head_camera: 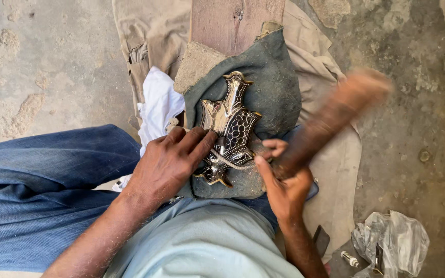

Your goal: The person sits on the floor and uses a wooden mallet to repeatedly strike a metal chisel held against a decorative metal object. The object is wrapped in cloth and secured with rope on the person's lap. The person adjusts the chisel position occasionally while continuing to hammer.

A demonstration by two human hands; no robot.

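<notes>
Left hand [168,162] presses flat, fingers spread, on ornate metal piece [228,128] lying atop grey pad [274,82], long axis pointing away. Right hand [283,188] fist-grips blurred wooden mallet [330,121], just right of piece.

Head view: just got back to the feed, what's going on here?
A person in jeans sits on a concrete floor working a shiny ornate metal piece laid on a grey pad over a wooden block. The left hand presses the piece flat. The right hand grips a wooden tool, blurred from motion, beside it. White cloth and a crumpled plastic bag lie nearby.
</notes>
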